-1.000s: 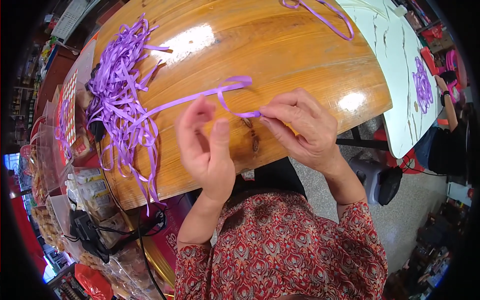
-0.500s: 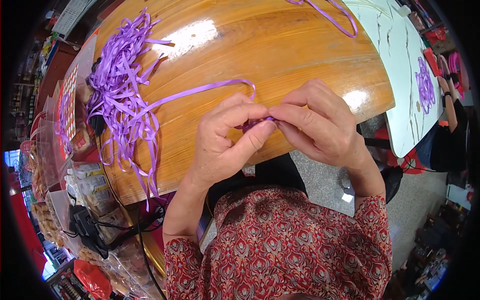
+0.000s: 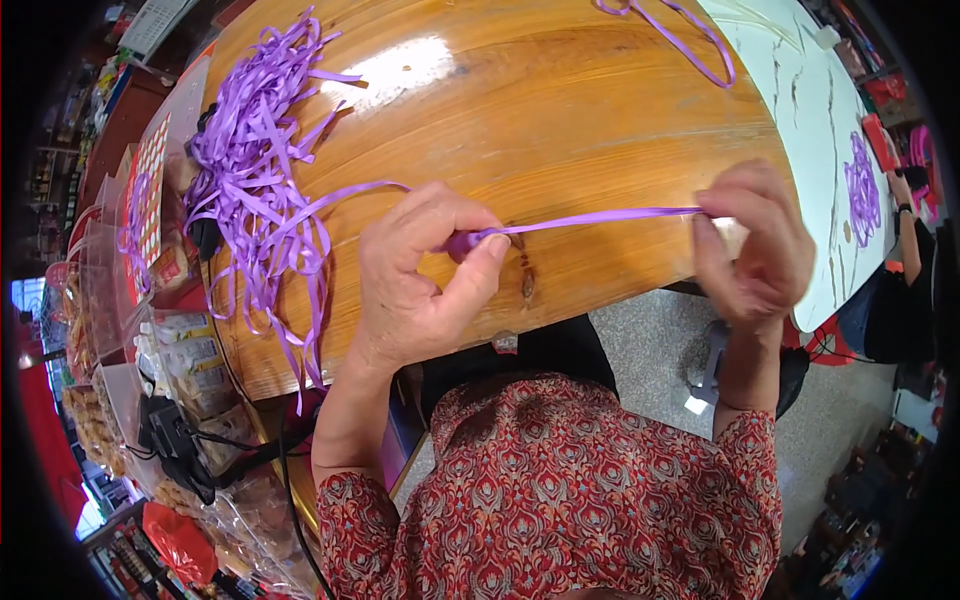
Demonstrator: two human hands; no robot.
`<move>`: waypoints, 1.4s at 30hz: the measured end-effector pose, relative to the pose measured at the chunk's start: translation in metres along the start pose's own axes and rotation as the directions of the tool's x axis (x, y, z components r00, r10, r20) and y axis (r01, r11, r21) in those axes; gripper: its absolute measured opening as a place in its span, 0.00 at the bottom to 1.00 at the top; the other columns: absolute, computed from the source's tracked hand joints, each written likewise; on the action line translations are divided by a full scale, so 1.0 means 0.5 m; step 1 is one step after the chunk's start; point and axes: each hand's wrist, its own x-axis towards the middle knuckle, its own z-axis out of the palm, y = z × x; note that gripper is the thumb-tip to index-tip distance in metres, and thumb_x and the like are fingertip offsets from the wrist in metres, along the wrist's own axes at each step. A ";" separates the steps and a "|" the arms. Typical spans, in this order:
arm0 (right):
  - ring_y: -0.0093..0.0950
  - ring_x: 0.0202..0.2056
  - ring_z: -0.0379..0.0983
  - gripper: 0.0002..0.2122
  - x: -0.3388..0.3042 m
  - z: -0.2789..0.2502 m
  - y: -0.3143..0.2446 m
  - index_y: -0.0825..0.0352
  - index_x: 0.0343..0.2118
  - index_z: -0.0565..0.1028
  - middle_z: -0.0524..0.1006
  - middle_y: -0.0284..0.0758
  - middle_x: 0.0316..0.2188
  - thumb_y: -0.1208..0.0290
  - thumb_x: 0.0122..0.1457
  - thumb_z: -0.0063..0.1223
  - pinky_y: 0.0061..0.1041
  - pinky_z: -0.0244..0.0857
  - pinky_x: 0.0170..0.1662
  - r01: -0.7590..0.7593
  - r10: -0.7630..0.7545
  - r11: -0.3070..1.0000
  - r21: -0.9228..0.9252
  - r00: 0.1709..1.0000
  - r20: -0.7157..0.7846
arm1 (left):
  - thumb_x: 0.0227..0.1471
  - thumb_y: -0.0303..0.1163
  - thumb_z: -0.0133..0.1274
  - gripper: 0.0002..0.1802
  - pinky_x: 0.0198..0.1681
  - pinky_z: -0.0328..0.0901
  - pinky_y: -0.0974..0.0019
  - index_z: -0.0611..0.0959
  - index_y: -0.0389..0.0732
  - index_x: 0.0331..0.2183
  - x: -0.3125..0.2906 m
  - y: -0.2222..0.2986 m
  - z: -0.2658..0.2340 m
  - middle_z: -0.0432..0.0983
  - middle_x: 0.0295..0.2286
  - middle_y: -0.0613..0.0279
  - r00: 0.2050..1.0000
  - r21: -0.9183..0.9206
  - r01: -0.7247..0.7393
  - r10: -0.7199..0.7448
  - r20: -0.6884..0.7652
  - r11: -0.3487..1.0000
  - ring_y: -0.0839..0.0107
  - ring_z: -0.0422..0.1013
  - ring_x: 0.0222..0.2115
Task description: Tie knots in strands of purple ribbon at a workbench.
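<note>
A purple ribbon [image 3: 600,216] is stretched between my two hands above the near edge of the wooden table. My left hand [image 3: 425,270] pinches it between thumb and index finger, where a small bunched part of the ribbon shows. On the right, my right hand [image 3: 755,240], slightly blurred, grips the ribbon's other end at its fingertips. From behind my left hand the ribbon runs left toward a tangled heap of purple ribbons [image 3: 250,150] lying on the table's left side.
The wooden table [image 3: 560,130] has another purple ribbon [image 3: 700,45] at its far right. A white marbled table [image 3: 800,140] on the right carries a ribbon bundle [image 3: 862,190], with another person's arm [image 3: 908,240] beside it. Bagged goods [image 3: 190,370] and a black cable stand at the left.
My hands were close together; the right has moved away to the right, drawing the ribbon out straight. My left hand has shifted slightly left, still pinching.
</note>
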 end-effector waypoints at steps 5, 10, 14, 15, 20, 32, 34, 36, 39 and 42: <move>0.29 0.33 0.67 0.11 -0.010 -0.049 0.016 0.75 0.33 0.73 0.71 0.40 0.30 0.92 0.44 0.50 0.23 0.61 0.39 -0.060 0.059 0.998 -0.007 0.996 -0.062 | 0.42 0.19 0.55 0.03 0.23 0.60 0.74 0.78 0.34 0.24 0.003 -0.003 -0.031 0.69 0.19 0.62 0.999 0.059 -0.032 0.034 -0.037 0.998 0.76 0.67 0.19; 0.28 0.35 0.68 0.10 -0.013 -0.064 0.048 0.76 0.36 0.73 0.72 0.40 0.32 0.91 0.49 0.50 0.23 0.61 0.40 -0.085 0.079 0.995 -0.055 0.990 -0.116 | 0.41 0.19 0.55 0.03 0.23 0.59 0.74 0.78 0.35 0.24 -0.009 -0.017 -0.062 0.69 0.19 0.63 0.999 0.103 -0.023 0.027 -0.040 0.994 0.76 0.66 0.19; 0.27 0.36 0.68 0.10 -0.006 -0.084 0.072 0.76 0.36 0.74 0.73 0.39 0.33 0.91 0.50 0.50 0.22 0.62 0.41 -0.106 0.090 0.990 -0.088 0.982 -0.166 | 0.41 0.17 0.54 0.04 0.24 0.58 0.73 0.78 0.35 0.24 -0.021 -0.020 -0.094 0.69 0.19 0.64 0.997 0.076 0.015 -0.009 -0.073 0.997 0.77 0.65 0.20; 0.26 0.36 0.68 0.10 -0.004 -0.080 0.077 0.76 0.36 0.74 0.74 0.39 0.33 0.90 0.50 0.50 0.22 0.62 0.41 -0.108 0.089 0.989 -0.100 0.981 -0.174 | 0.41 0.17 0.54 0.04 0.25 0.58 0.74 0.78 0.35 0.24 -0.025 -0.020 -0.100 0.69 0.19 0.64 0.995 0.052 0.044 -0.039 -0.091 0.998 0.77 0.65 0.21; 0.22 0.33 0.69 0.07 0.004 -0.079 0.106 0.73 0.34 0.75 0.75 0.35 0.31 0.87 0.52 0.53 0.19 0.64 0.38 -0.097 0.067 0.985 -0.144 0.977 -0.201 | 0.42 0.18 0.53 0.02 0.26 0.58 0.74 0.78 0.35 0.24 -0.046 -0.026 -0.139 0.69 0.20 0.65 0.988 0.093 0.097 -0.085 -0.126 0.991 0.77 0.64 0.21; 0.19 0.35 0.70 0.06 0.026 -0.078 0.176 0.71 0.37 0.77 0.76 0.30 0.31 0.81 0.56 0.53 0.18 0.64 0.43 -0.208 0.164 0.958 -0.195 0.961 -0.221 | 0.47 0.21 0.54 0.02 0.30 0.56 0.74 0.78 0.34 0.27 -0.105 -0.038 -0.226 0.69 0.23 0.67 0.936 -0.007 0.295 -0.290 -0.200 0.955 0.80 0.62 0.25; 0.19 0.37 0.71 0.07 0.025 -0.079 0.186 0.71 0.38 0.77 0.76 0.31 0.33 0.81 0.57 0.53 0.18 0.64 0.45 -0.238 0.193 0.948 -0.210 0.958 -0.214 | 0.47 0.22 0.54 0.02 0.31 0.56 0.75 0.78 0.33 0.27 -0.116 -0.043 -0.240 0.69 0.24 0.67 0.935 -0.001 0.291 -0.285 -0.210 0.957 0.80 0.62 0.26; 0.18 0.35 0.71 0.06 0.025 -0.079 0.196 0.69 0.36 0.78 0.77 0.29 0.31 0.78 0.56 0.54 0.18 0.65 0.43 -0.236 0.182 0.946 -0.224 0.955 -0.235 | 0.48 0.23 0.54 0.03 0.31 0.55 0.75 0.78 0.33 0.28 -0.127 -0.048 -0.254 0.69 0.24 0.67 0.930 0.002 0.302 -0.294 -0.220 0.953 0.80 0.62 0.26; 0.18 0.36 0.72 0.06 0.023 -0.087 0.213 0.68 0.36 0.78 0.77 0.30 0.31 0.78 0.56 0.55 0.18 0.64 0.44 -0.265 0.204 0.937 -0.228 0.944 -0.261 | 0.48 0.23 0.54 0.03 0.30 0.55 0.76 0.78 0.34 0.27 -0.134 -0.044 -0.271 0.68 0.24 0.68 0.943 0.081 0.282 -0.261 -0.205 0.956 0.81 0.61 0.25; 0.19 0.37 0.72 0.06 0.025 -0.095 0.237 0.68 0.37 0.78 0.78 0.30 0.32 0.76 0.57 0.55 0.18 0.64 0.46 -0.294 0.227 0.931 -0.214 0.930 -0.291 | 0.48 0.24 0.54 0.04 0.29 0.54 0.77 0.77 0.34 0.28 -0.139 -0.032 -0.279 0.67 0.24 0.69 0.921 0.048 0.326 -0.306 -0.239 0.944 0.82 0.60 0.25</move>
